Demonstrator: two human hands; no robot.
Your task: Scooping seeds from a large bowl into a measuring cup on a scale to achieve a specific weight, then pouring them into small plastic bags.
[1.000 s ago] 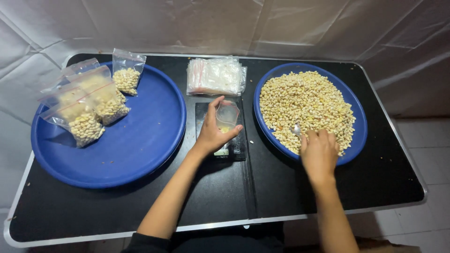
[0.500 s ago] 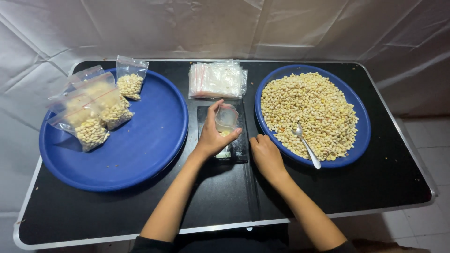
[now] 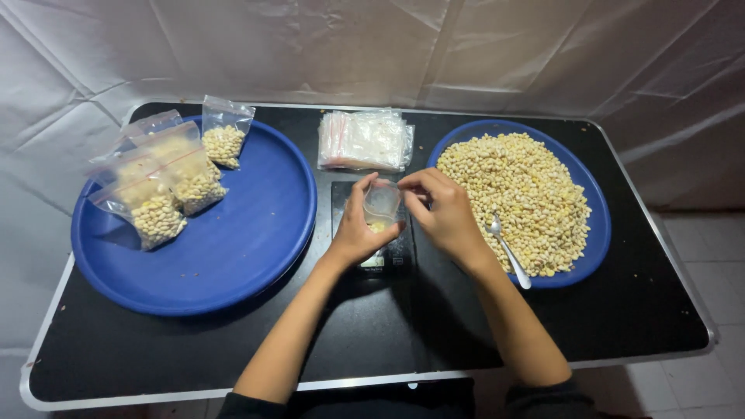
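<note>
Bag (image 3: pixel 381 203), small and clear, is standing upright on the black scale (image 3: pixel 373 233) at the centre of the table (image 3: pixel 388 326), with a few pale seeds lying in its bottom. Left hand (image 3: pixel 358 225) is curling round the bag's left side, thumb and fingers pressing on its walls. Right hand (image 3: pixel 444 211) is reaching in from the right, thumb and forefinger pinching the bag's top edge while the other fingers are folding inward. Both hands are touching the bag and almost meeting above the scale.

Just far of the scale, a stack of empty bags (image 3: pixel 364 140) is lying flat. On the right, a blue tray (image 3: pixel 597 233) is holding a heap of seeds (image 3: pixel 520 194); a metal spoon (image 3: pixel 507 250) is resting on the heap's near edge, just beside the right wrist, with its handle reaching over the rim. On the left, a larger blue tray (image 3: pixel 233 248) is carrying filled bags (image 3: pixel 167 182) grouped at its far left side, some overlapping one another and one standing slightly apart toward the far rim.
</note>
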